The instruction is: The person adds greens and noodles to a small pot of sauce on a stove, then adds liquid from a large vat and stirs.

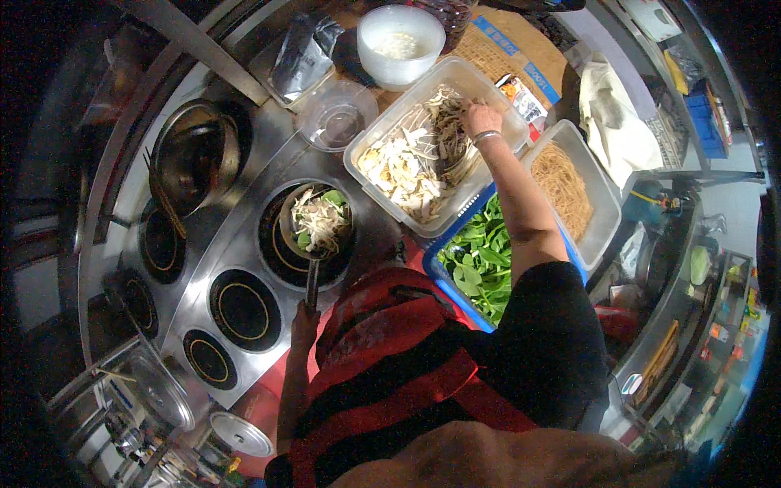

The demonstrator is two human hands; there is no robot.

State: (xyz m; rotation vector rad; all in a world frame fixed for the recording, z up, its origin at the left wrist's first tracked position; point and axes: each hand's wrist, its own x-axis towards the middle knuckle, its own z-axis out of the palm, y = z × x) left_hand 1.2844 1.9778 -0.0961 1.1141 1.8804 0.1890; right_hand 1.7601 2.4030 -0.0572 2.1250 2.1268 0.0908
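My left hand [306,317] grips the handle of a metal ladle-like strainer or small pan [287,227], held over a round cooking hob. Pale sliced strips [318,221] and a few green leaves fill it. My right hand [483,117], with a bracelet at the wrist, reaches into a translucent plastic bin [412,224]. Its fingers are at the dark brown strips [450,131], partly hidden, so what they hold is unclear. Pale mushroom-like slices [399,168] lie in the bin's near left part.
A blue basket [440,277] holds leafy greens [479,262]. Beside it, a translucent bin [613,210] contains brown noodles [560,183]. White plastic bowls [399,61] and a clear round tub [338,116] stand behind. Several round hobs [245,310] line the steel counter; a large metal pot [195,158] sits farther left.
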